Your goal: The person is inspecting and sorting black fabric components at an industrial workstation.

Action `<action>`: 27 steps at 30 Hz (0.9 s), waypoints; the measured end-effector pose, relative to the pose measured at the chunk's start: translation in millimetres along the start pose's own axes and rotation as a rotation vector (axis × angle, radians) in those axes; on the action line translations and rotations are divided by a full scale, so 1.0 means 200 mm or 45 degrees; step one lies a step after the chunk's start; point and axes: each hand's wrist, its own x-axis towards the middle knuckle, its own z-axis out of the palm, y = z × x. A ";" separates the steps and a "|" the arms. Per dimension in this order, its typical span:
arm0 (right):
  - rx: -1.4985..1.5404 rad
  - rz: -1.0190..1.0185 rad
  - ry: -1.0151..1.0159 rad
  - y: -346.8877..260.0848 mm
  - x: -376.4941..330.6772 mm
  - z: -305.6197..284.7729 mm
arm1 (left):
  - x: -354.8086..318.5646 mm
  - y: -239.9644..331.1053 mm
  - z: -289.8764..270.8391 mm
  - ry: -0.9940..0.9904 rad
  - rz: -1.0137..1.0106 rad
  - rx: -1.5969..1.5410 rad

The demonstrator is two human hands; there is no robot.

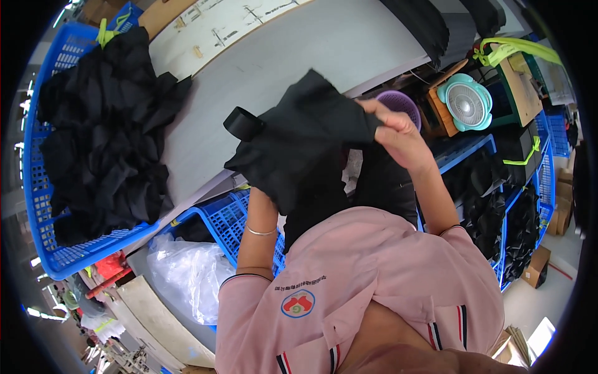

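A black fabric piece (305,128) is held up in front of me, over the near edge of the table. At its left side a short black band (243,124) stands out as a loop. My right hand (398,131) pinches the fabric's right corner between thumb and fingers. My left forearm (260,227), with a thin bracelet at the wrist, reaches up beneath the cloth. The fabric covers my left hand, so its fingers are hidden.
A blue basket (37,187) heaped with black fabric pieces (112,137) sits at the left. The grey table (249,68) carries black stacks (430,31) at the far right. Right of me are a turquoise fan (467,103), a purple bin (400,103) and blue crates (492,149).
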 end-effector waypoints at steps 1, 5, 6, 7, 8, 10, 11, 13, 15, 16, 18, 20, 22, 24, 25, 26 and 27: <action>0.096 0.107 0.141 -0.01 0.03 -0.01 | 0.03 0.03 -0.02 0.017 -0.015 -0.028; -0.522 -0.183 0.212 -0.02 0.40 -0.19 | 0.14 -0.02 0.07 0.026 0.088 -0.024; -0.558 -0.223 0.261 0.00 0.49 -0.23 | 0.17 -0.07 0.13 -0.102 0.298 0.095; -0.592 -0.277 0.313 0.02 0.57 -0.27 | 0.16 -0.10 0.17 0.053 0.212 0.247; -0.853 -0.377 0.435 0.06 0.63 -0.29 | 0.16 -0.12 0.20 0.060 0.242 0.292; -1.012 -0.397 0.623 0.11 0.62 -0.31 | 0.10 -0.14 0.23 0.071 0.344 0.298; -1.171 -0.413 0.816 0.13 0.60 -0.31 | 0.06 -0.11 0.22 0.069 0.342 0.430; -1.201 -0.428 0.872 0.17 0.49 -0.25 | 0.05 -0.04 0.19 0.083 0.329 0.551; -0.753 -0.053 0.849 0.20 0.38 -0.13 | 0.10 0.04 0.16 0.447 0.544 0.665; -0.582 -0.057 0.754 0.23 0.36 -0.07 | 0.16 0.07 0.16 0.508 0.707 0.715; -0.261 0.034 0.621 0.29 0.38 0.06 | 0.32 0.12 0.17 0.554 0.871 0.772; -0.029 0.182 0.604 0.34 0.44 0.12 | 0.44 0.14 0.19 0.348 0.735 0.460; 0.078 0.221 0.608 0.36 0.49 0.11 | 0.50 0.14 0.20 0.250 0.545 0.430; 0.242 0.398 0.538 0.35 0.52 0.04 | 0.52 0.13 0.20 -0.005 0.342 0.345; 0.259 0.394 0.493 0.35 0.51 0.01 | 0.52 0.12 0.21 -0.004 0.338 0.343; 0.188 0.389 0.465 0.34 0.51 -0.02 | 0.52 0.10 0.21 -0.062 0.259 0.319; 0.116 0.365 0.429 0.33 0.50 -0.05 | 0.52 0.09 0.21 -0.152 0.193 0.288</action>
